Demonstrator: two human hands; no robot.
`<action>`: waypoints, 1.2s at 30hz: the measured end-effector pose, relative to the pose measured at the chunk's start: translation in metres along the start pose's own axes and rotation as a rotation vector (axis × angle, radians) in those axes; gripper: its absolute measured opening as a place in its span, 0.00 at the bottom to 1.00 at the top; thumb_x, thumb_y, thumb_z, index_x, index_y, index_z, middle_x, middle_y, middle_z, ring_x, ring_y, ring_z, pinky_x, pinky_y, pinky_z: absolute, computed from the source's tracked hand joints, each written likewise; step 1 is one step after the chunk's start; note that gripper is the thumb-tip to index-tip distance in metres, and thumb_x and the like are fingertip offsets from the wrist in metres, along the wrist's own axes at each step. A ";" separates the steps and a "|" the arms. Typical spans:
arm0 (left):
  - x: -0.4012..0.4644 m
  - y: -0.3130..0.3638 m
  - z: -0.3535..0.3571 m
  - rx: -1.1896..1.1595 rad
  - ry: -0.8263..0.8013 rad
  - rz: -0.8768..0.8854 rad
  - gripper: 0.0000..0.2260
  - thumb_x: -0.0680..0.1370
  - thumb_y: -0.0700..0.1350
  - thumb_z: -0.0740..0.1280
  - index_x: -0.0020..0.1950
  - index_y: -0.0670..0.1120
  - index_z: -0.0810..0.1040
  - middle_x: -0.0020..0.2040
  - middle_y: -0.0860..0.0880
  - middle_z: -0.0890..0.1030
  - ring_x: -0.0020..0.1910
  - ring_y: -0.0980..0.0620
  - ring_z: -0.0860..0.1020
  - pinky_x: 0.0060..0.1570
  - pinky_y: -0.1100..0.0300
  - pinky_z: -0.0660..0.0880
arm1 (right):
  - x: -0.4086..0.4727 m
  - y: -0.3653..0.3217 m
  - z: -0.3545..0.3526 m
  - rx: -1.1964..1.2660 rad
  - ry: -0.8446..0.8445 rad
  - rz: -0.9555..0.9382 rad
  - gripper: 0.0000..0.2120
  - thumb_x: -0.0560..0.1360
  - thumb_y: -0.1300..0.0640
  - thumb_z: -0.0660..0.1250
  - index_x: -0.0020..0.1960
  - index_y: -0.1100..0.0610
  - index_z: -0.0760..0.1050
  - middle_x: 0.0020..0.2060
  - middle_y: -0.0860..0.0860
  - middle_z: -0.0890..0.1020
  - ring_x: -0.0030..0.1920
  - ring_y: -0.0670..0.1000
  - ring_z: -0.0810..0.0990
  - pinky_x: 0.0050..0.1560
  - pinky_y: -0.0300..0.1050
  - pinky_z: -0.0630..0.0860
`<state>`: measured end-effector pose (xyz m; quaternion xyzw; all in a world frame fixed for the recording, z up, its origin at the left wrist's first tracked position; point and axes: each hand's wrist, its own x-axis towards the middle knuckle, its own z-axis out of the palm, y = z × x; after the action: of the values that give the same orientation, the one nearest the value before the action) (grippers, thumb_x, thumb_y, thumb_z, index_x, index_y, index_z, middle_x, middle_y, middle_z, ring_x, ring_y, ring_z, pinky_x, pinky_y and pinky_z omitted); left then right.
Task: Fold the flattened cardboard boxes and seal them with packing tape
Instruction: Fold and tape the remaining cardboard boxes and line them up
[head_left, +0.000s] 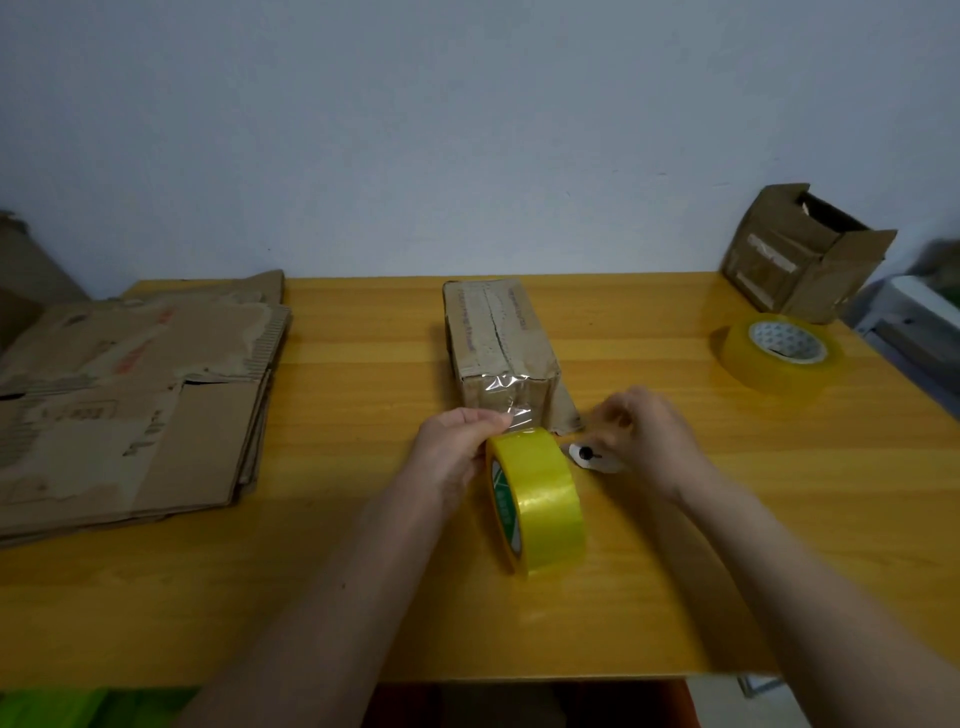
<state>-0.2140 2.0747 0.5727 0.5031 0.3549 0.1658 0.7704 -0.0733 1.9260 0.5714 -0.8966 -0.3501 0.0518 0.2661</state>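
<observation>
Yellow tape roll (537, 501) stands on edge nearest on the wooden table (363, 597), gripped by the left hand (457, 447), its clear strip running up onto the small folded box (501, 345) just behind. Right of the roll, the right hand (647, 434) curls around a white cutter (592, 457). Left of the box lie flattened cardboard boxes (130, 405); far right sit a second tape roll (779, 353) and an open box (805, 254)

Glossy yellow plastic tape roll (537, 501), matt creased cardboard box (501, 345), smooth shiny wood-grain table (363, 364).
</observation>
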 end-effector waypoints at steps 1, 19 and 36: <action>0.001 0.000 0.000 0.002 -0.003 0.001 0.04 0.74 0.34 0.70 0.41 0.40 0.77 0.41 0.41 0.81 0.40 0.48 0.79 0.45 0.57 0.77 | 0.002 -0.010 -0.004 -0.013 0.122 -0.091 0.06 0.72 0.54 0.72 0.48 0.54 0.79 0.44 0.48 0.74 0.49 0.50 0.73 0.44 0.42 0.65; -0.004 -0.001 -0.019 0.086 -0.143 0.089 0.04 0.74 0.39 0.72 0.41 0.46 0.78 0.40 0.46 0.80 0.43 0.48 0.76 0.51 0.51 0.73 | 0.056 -0.057 0.013 0.237 -0.060 -0.386 0.23 0.69 0.58 0.75 0.63 0.53 0.77 0.66 0.47 0.73 0.69 0.48 0.60 0.67 0.35 0.50; -0.048 0.043 -0.072 0.300 0.568 0.611 0.06 0.74 0.48 0.73 0.40 0.48 0.81 0.48 0.48 0.82 0.48 0.53 0.80 0.48 0.58 0.77 | 0.035 -0.070 0.008 0.280 -0.074 -0.328 0.23 0.69 0.64 0.74 0.62 0.55 0.78 0.65 0.46 0.72 0.65 0.43 0.62 0.73 0.44 0.58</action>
<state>-0.2946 2.1115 0.6123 0.6257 0.4078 0.4643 0.4760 -0.0910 1.9955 0.6033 -0.7794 -0.4903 0.0890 0.3798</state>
